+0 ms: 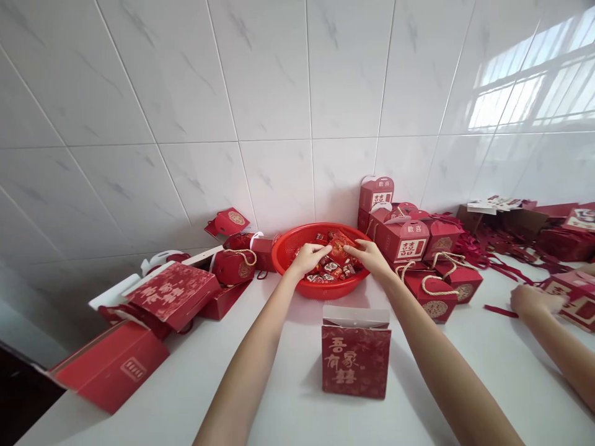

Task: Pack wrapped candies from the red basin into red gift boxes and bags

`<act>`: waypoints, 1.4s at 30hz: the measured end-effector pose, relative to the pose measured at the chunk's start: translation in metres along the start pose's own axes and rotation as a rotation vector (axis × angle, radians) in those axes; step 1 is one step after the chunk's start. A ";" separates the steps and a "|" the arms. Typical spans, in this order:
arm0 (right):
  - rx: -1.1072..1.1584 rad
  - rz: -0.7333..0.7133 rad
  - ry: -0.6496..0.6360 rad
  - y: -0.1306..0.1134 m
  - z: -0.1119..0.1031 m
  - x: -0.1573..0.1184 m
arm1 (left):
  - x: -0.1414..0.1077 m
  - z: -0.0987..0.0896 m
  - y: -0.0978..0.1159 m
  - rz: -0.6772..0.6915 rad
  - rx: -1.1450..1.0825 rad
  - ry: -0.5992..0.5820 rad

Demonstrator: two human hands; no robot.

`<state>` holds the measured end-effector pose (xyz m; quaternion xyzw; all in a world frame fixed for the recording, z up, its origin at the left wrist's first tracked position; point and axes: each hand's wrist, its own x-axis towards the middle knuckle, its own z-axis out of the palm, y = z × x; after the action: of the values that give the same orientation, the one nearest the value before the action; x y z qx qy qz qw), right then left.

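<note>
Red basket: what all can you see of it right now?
The red basket is round and apparently plastic, with a broad rim. It stands upright on the white table near the tiled wall, red boxes to either side. Small wrapped packets lie inside. The left hand and right hand reach over it, pinching a red packet; whether they touch the rim is unclear.

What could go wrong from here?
The left hand and right hand pinch a red packet over the red plastic basket; it could slip. The upright gift box stands between the left arm and right arm; drawing them back might tip it. The right arm also appears close to rope-handled gift boxes and could nudge them.
</note>
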<state>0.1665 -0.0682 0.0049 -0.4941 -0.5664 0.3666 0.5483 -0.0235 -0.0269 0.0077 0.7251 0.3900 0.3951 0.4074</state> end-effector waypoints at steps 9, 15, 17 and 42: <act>0.339 0.191 0.129 0.000 0.034 0.019 | 0.000 0.007 -0.004 -0.016 0.172 -0.087; 0.490 0.190 0.214 0.006 0.037 0.018 | 0.002 0.008 -0.004 -0.015 0.322 -0.103; 0.521 0.179 0.251 0.007 0.035 0.018 | 0.005 0.010 -0.005 -0.038 0.414 -0.098; 0.571 0.308 0.445 -0.006 0.037 -0.005 | -0.024 0.023 0.005 -0.268 0.952 -0.390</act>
<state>0.1283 -0.0699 0.0049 -0.4683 -0.2279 0.4714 0.7117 -0.0114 -0.0562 -0.0022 0.8337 0.5323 -0.0233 0.1451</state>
